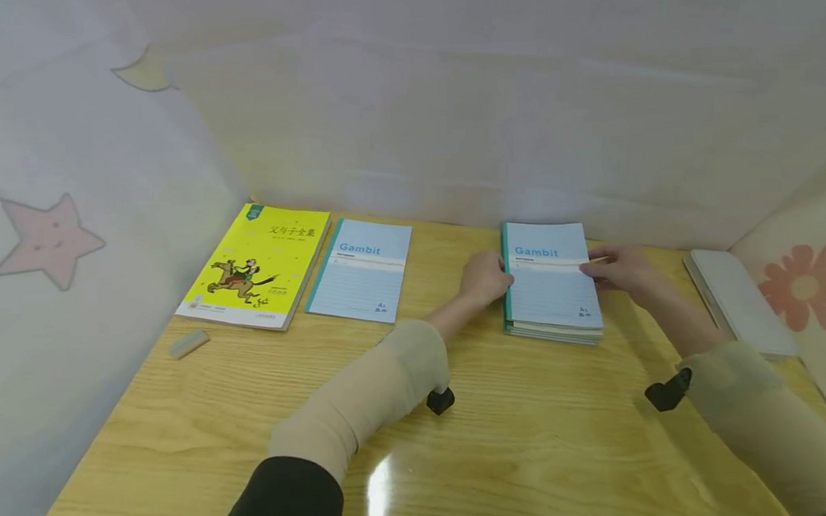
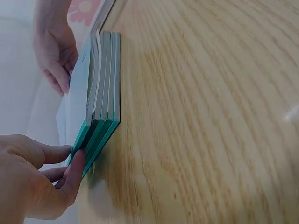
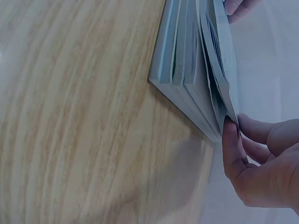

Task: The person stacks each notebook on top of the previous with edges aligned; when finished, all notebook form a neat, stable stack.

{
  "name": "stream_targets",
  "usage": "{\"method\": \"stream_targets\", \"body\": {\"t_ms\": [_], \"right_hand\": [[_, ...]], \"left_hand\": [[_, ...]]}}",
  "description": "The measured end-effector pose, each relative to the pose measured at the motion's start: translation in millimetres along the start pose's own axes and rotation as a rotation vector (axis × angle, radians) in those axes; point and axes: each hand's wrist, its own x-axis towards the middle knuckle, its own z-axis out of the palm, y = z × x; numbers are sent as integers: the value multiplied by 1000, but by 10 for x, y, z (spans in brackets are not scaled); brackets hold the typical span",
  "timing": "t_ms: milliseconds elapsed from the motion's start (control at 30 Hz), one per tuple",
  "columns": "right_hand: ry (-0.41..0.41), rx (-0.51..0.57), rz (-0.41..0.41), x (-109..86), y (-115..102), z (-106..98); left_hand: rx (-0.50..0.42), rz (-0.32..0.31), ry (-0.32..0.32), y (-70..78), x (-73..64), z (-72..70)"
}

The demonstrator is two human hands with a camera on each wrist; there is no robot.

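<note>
A stack of several light-blue "Gambit" notebooks (image 1: 549, 295) with green spines lies on the table. My left hand (image 1: 484, 280) is at the spine side, thumb at the cover of the top notebook (image 2: 77, 100) and a fingertip against the spine below it. At the opposite edge my right hand (image 1: 621, 270) pinches the top notebook (image 3: 218, 56) between thumb and fingers. That edge is lifted, leaving a gap above the notebooks beneath, as the right wrist view shows. Left of the stack lies a single matching notebook (image 1: 362, 271), flat and apart from both hands.
A yellow picture book (image 1: 259, 252) lies at the back left, with a small greyish eraser-like block (image 1: 188, 343) in front of it. A white flat object (image 1: 742, 300) lies by the right wall. Pale printed cloth (image 1: 407, 99) encloses the wooden table (image 1: 515, 444) behind and at the sides.
</note>
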Motion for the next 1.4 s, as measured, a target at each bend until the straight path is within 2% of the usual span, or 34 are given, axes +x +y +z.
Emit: {"method": "stream_targets", "body": {"t_ms": [167, 300, 533, 767, 900, 967, 1033, 1167, 1233, 1300, 1400], "right_hand": [[42, -31, -32, 13, -26, 90], [48, -75, -51, 17, -9, 120], [33, -136, -40, -6, 2, 128], [-6, -158, -20, -20, 19, 106], [42, -223, -49, -55, -36, 118], [99, -240, -92, -78, -118, 145], [167, -218, -136, -94, -245, 207], [236, -63, -184, -103, -575, 416], [219, 62, -204, -101, -731, 531], [168, 178, -229, -99, -867, 637], [70, 362, -266, -72, -1038, 803]], "left_hand": [[40, 36, -9, -10, -44, -33], [72, 36, -24, -7, -60, -41], [84, 34, -40, 0, -79, -25], [102, 70, -36, -6, -84, 4], [106, 50, -49, -52, -45, -48], [83, 52, -42, -110, -20, -151], [65, 79, -32, -202, 19, -320], [39, 149, 15, -445, 45, -814], [41, 154, 29, -573, 23, -1093], [15, 131, 18, -705, -12, -1361], [-26, 53, -5, -894, -101, -1715]]}}
